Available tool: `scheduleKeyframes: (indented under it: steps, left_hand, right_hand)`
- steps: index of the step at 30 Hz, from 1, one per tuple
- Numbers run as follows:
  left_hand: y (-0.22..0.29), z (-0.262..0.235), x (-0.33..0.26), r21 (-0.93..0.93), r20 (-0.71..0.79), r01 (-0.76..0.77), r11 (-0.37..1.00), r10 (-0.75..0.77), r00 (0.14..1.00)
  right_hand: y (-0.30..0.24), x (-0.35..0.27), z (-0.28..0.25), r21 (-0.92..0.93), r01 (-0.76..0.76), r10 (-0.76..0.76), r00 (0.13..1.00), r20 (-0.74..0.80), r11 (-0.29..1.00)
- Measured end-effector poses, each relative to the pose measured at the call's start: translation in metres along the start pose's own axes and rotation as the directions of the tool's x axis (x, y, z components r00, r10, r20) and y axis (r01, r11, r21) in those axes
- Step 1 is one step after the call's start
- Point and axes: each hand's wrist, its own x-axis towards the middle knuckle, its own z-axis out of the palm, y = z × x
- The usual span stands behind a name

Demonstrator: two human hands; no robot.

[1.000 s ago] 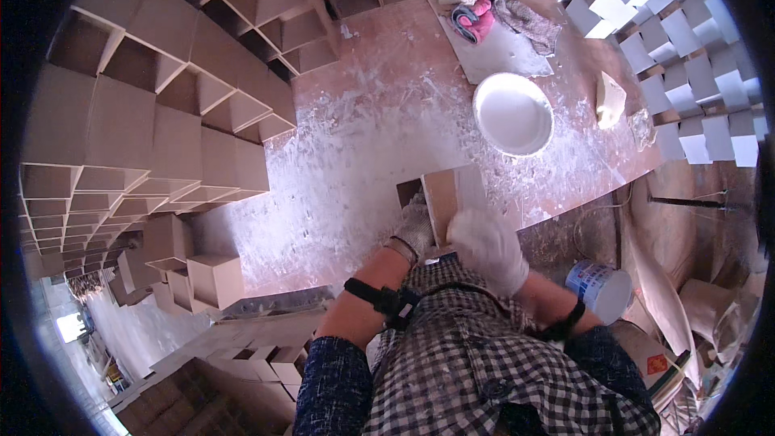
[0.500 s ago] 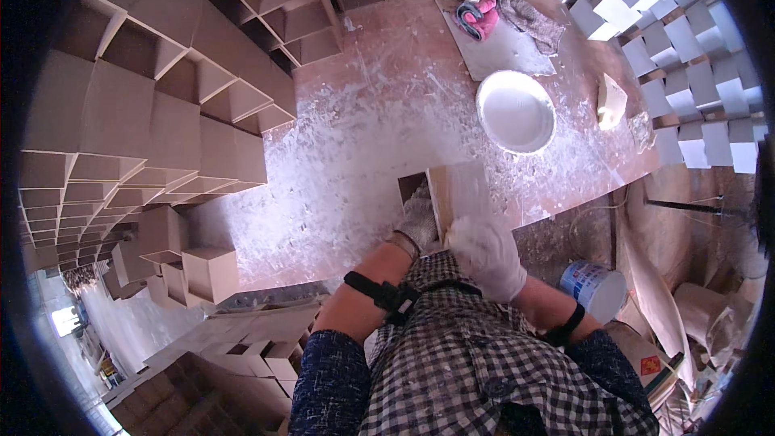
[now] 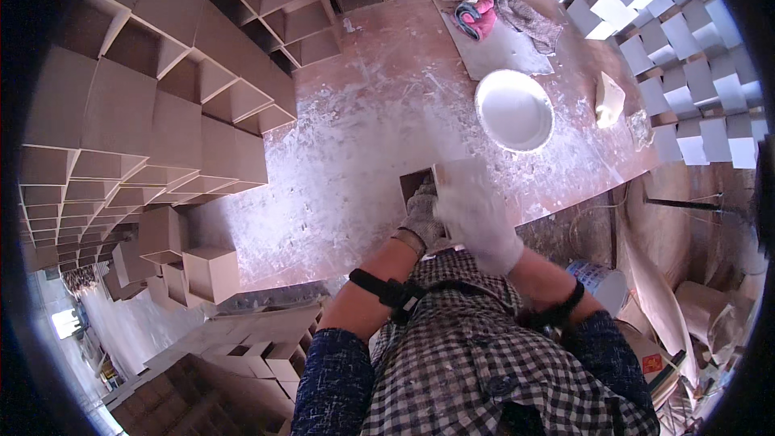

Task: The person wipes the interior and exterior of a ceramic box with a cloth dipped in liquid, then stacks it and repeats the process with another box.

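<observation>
A small open cardboard box (image 3: 416, 183) stands at the near edge of the work table, its dark opening toward the left. My left hand (image 3: 421, 214), in a knitted work glove, reaches into that opening and grips the box from inside. On the box's right side, my right hand (image 3: 488, 234), in a whitened glove, lies over the pale outer face. Motion smears its fingers, so their pose is unclear. Much of the box is hidden behind this hand.
White powder or paste smears the table (image 3: 347, 145). A white round basin (image 3: 514, 111) sits beyond my right hand, with cloths (image 3: 484, 12) on a board behind. Stacked brown boxes (image 3: 121, 105) line the left; white boxes (image 3: 694, 56) the far right. A bucket (image 3: 601, 284) stands below the table edge.
My right hand has moved forward and slightly left, up over the box's side. The box has turned a little; its right edge no longer shows as a bare strip. My left hand stays inside it.
</observation>
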Motion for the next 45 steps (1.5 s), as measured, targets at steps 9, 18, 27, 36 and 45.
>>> scheduleKeyframes:
  steps: [9,18,27,36,45]
  left_hand:
    - [-0.024,0.018,0.014,0.268,0.002,0.075,0.961,-0.079,0.997]
    - [0.013,0.006,0.018,0.420,0.134,-0.006,0.908,-0.055,0.989]
    - [0.040,-0.027,0.019,0.260,0.234,0.185,0.948,-0.248,0.940]
    - [-0.055,0.049,0.000,-0.677,-0.114,0.104,0.729,-0.243,0.963]
    - [-0.029,0.033,0.010,-0.704,-0.018,0.187,0.686,-0.280,0.960]
  right_hand:
    - [-0.030,-0.031,-0.011,0.252,-0.054,0.053,0.999,0.011,0.966]
    - [0.026,0.026,0.022,0.266,-0.381,0.425,0.896,-0.131,0.886]
    - [-0.021,-0.017,-0.015,0.079,-0.136,0.134,0.990,0.037,0.988]
    - [-0.029,-0.036,-0.006,0.119,-0.023,0.028,0.999,-0.042,0.993]
    - [0.041,-0.006,-0.030,0.156,-0.181,0.214,0.949,-0.231,0.971]
